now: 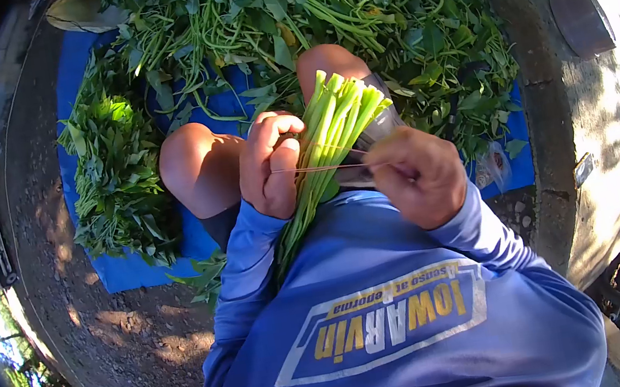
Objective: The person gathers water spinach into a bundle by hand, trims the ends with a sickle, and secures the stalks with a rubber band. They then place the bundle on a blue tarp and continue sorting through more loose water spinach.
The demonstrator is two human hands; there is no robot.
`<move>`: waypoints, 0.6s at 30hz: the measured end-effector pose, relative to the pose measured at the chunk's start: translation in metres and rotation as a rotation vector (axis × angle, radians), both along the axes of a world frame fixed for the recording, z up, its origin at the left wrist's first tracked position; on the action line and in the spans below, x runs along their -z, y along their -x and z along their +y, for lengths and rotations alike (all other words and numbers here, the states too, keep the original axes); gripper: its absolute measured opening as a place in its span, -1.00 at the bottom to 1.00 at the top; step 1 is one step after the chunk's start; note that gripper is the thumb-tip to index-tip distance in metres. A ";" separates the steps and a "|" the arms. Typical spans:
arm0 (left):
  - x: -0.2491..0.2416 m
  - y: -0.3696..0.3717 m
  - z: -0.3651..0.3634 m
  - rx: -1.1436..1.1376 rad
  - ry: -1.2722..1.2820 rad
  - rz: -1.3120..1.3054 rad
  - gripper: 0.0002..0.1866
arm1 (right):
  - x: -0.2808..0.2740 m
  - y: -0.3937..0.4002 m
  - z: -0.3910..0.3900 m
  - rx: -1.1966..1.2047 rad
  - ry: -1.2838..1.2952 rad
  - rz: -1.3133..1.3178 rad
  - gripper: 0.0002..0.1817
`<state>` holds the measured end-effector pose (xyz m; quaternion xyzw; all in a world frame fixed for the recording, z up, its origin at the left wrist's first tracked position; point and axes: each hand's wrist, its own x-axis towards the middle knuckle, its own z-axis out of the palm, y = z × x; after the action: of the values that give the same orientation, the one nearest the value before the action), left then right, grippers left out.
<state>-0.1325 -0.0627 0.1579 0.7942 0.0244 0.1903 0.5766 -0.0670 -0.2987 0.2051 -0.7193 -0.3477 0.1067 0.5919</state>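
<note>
A bundle of green stalks lies slantwise over my lap, its cut ends up and to the right, leaves low by my left sleeve. My left hand is closed around the left side of the bundle. A thin reddish band runs across the stalks from my left hand to my right. My right hand, slightly blurred, pinches the band's other end just right of the stalks. Another strand of the band crosses the stalks a little higher.
A large heap of leafy stems covers the blue tarp in front. Leafy bunches lie at the left. A clear plastic bag is at the right, and a brown container stands on the concrete farther right.
</note>
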 end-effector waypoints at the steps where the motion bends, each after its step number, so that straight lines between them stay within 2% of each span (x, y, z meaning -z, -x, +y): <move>1: -0.004 0.002 0.002 -0.050 0.090 0.098 -0.78 | 0.020 0.002 -0.009 0.080 0.088 0.296 -0.69; 2: -0.009 0.002 0.004 -0.104 0.184 0.191 -0.77 | 0.040 0.003 -0.018 0.189 0.155 0.592 -0.71; 3: -0.013 0.003 -0.001 -0.044 0.192 0.185 -0.76 | 0.046 0.014 -0.022 0.251 0.197 0.852 -0.71; 5: -0.022 -0.005 -0.004 0.063 0.191 0.143 -0.74 | 0.055 0.005 -0.022 0.000 -0.202 1.276 -0.56; 6: -0.035 -0.005 -0.010 0.009 0.236 0.288 -0.62 | 0.059 -0.004 -0.024 -0.084 -0.226 1.280 -0.28; 8: -0.047 -0.008 -0.018 -0.092 0.309 0.433 -0.55 | 0.067 -0.039 -0.034 -0.365 -0.328 1.366 -0.03; 9: -0.055 -0.009 -0.020 -0.146 0.349 0.504 -0.51 | 0.050 -0.050 -0.032 -0.360 -0.403 1.491 0.05; 10: -0.072 -0.013 -0.018 -0.060 0.342 0.575 -0.46 | 0.042 -0.062 -0.032 -0.357 -0.328 1.472 0.11; 12: -0.084 -0.016 -0.023 0.040 0.333 0.616 -0.47 | -0.006 -0.067 -0.011 0.097 -0.021 1.591 0.22; 13: -0.085 -0.016 -0.026 0.089 0.328 0.638 -0.47 | 0.050 -0.067 -0.020 -0.158 -0.199 1.613 0.13; 14: -0.082 -0.018 -0.026 0.166 0.450 0.676 -0.66 | 0.105 -0.066 -0.028 -0.420 -0.368 1.625 0.04; 15: -0.069 -0.017 -0.024 0.249 0.489 0.599 -0.68 | 0.151 -0.049 -0.009 -0.590 -0.612 1.573 -0.06; 17: -0.038 -0.008 -0.003 0.391 0.540 0.441 -0.53 | 0.221 -0.015 0.044 -0.975 -1.045 1.388 -0.26; 18: -0.043 0.004 0.022 0.616 0.653 0.488 -0.19 | 0.185 -0.021 0.049 -0.892 -0.956 1.456 -0.31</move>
<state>-0.1361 -0.0406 0.2009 0.5642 -0.0187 -0.1972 0.8016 -0.0455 -0.2500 0.0204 0.0358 -0.1438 0.5865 0.7963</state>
